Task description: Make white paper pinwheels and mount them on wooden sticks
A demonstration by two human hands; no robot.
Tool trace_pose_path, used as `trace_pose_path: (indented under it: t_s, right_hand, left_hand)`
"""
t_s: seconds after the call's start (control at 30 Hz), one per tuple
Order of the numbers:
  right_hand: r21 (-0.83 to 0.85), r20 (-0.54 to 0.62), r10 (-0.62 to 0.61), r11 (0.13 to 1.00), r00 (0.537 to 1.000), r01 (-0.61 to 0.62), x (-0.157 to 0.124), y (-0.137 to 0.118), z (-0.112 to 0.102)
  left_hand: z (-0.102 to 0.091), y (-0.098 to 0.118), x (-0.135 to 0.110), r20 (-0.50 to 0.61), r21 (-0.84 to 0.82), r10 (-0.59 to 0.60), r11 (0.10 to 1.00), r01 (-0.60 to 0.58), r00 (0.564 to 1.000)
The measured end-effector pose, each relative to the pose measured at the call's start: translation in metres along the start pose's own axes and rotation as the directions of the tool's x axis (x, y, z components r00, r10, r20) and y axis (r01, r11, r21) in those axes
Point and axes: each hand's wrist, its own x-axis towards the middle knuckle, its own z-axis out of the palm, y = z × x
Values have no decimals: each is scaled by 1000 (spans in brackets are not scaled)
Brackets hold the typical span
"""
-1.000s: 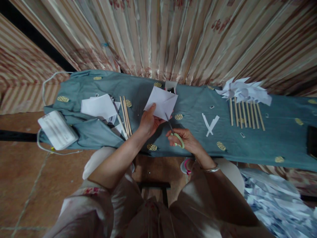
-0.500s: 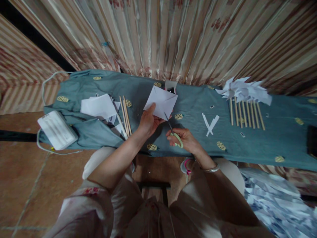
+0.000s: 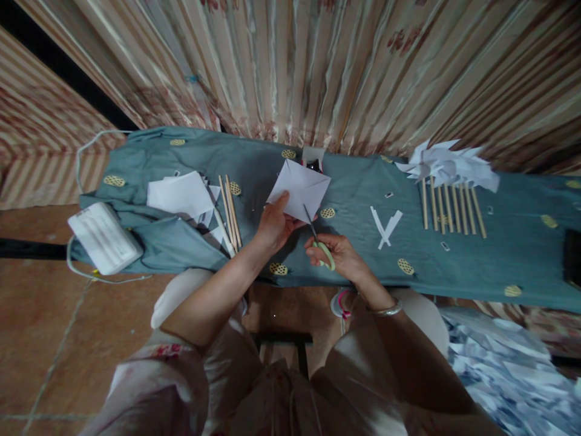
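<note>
A square sheet of white paper [image 3: 300, 186] with crease lines and slits at its corners is pinched in my left hand [image 3: 275, 223], thumb on top and fingers underneath. My right hand [image 3: 338, 255] is closed round the light green handles of a pair of scissors [image 3: 324, 254]. Their dark blades meet the paper's near corner. Behind the paper stands a small open box [image 3: 313, 158] with something dark and red inside, partly covered by the sheet.
White paper pinwheels on wooden sticks [image 3: 454, 166] lie at the right. Crossed paper strips [image 3: 387, 229] rest nearer me. At the left are paper sheets [image 3: 179, 195], loose wooden sticks [image 3: 230, 209] and a white power strip [image 3: 105, 237]. Paper scraps [image 3: 512, 363] are heaped at lower right.
The paper has shifted slightly to the right in my left hand. The scissors stay at its near corner, almost unmoved.
</note>
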Motion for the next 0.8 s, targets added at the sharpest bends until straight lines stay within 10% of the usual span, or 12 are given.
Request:
trace_pose_path:
  t_s: [0.8]
  right_hand:
    - [-15,27,-26,1000,999,26,3,4,-1]
  left_hand:
    - [-1,-6,-2,24,3,-29,1000,29,999]
